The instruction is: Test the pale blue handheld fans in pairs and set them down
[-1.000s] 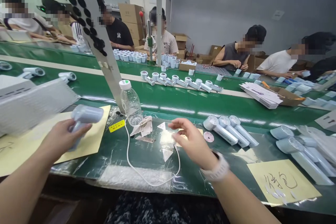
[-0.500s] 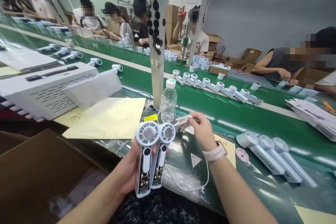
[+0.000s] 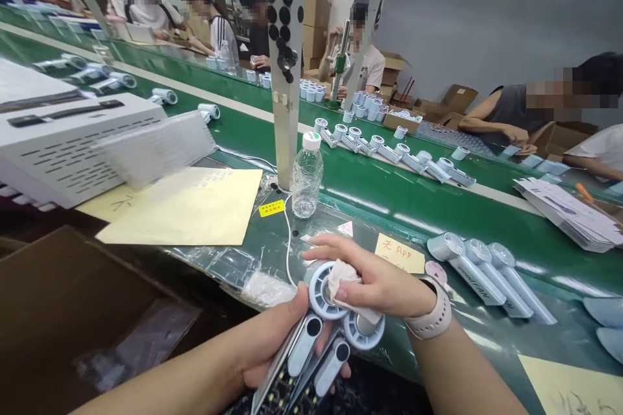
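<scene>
Two light-blue handheld fans sit side by side in my left hand (image 3: 277,331), their handles uncovered so the circuit boards show. The nearer-left fan (image 3: 314,295) has its round head under a white cloth (image 3: 344,277). My right hand (image 3: 384,279), with a pale watch on the wrist, presses that cloth onto the head's centre; thumb and fingers pinch it. The second fan (image 3: 363,337) is tilted to the right, its head partly below my right hand. Beyond them stands a clear plastic bottle (image 3: 306,181) with a white cap.
Several finished-looking fans (image 3: 479,279) lie at right beside a handwritten note (image 3: 399,253). A green conveyor (image 3: 253,133) carries a row of fans (image 3: 389,150). A metal post (image 3: 287,110) rises ahead. At left are a white vented box (image 3: 82,149) and a cardboard box (image 3: 87,311). People work opposite.
My right hand has brought the cloth from beside the bottle down onto a fan head. The two fans have shifted right and tilted. The view has turned slightly.
</scene>
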The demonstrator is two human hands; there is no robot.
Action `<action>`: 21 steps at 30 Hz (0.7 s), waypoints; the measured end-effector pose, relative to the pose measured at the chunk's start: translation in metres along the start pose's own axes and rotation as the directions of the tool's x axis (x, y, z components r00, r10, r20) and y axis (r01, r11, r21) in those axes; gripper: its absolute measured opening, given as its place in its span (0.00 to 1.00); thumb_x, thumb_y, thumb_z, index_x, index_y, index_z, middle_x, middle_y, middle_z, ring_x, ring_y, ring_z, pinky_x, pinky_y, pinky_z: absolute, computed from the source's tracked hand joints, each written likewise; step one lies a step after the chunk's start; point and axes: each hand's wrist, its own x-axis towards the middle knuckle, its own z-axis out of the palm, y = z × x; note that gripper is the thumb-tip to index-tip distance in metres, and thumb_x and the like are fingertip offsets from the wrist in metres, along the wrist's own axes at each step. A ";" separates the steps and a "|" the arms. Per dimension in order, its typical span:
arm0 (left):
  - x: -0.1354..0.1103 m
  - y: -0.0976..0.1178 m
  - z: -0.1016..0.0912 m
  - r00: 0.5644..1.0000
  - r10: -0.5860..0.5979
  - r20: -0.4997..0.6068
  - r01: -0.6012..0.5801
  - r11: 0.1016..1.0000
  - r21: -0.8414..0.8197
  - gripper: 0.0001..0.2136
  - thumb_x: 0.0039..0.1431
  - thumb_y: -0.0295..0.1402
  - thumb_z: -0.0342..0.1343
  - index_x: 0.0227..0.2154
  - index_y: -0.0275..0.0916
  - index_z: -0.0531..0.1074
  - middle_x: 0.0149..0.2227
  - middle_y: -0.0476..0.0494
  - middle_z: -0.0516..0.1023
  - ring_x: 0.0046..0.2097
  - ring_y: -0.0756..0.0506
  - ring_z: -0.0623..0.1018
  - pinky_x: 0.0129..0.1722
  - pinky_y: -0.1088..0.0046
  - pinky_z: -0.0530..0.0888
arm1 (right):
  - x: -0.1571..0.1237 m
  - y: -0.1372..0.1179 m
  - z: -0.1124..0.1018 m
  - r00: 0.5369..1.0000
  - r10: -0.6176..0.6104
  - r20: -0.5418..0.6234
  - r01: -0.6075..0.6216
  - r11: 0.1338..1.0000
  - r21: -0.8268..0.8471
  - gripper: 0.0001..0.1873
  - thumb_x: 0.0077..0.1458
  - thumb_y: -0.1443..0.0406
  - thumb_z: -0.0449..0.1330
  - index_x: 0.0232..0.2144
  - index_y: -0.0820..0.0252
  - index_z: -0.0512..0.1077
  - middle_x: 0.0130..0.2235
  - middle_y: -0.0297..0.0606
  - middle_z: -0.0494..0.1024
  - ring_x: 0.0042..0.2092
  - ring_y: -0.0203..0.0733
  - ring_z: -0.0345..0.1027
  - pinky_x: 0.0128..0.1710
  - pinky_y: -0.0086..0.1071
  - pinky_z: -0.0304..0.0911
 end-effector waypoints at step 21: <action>-0.012 0.008 -0.009 0.984 0.170 -0.045 -0.171 0.985 0.000 0.33 0.37 0.67 0.61 0.18 0.34 0.73 0.32 0.31 0.82 0.35 0.40 0.81 0.36 0.69 0.77 | -0.015 0.021 0.012 0.960 0.052 -0.274 -0.049 0.999 0.018 0.27 0.66 0.46 0.49 0.51 0.56 0.75 0.53 0.44 0.78 0.54 0.50 0.71 0.56 0.46 0.63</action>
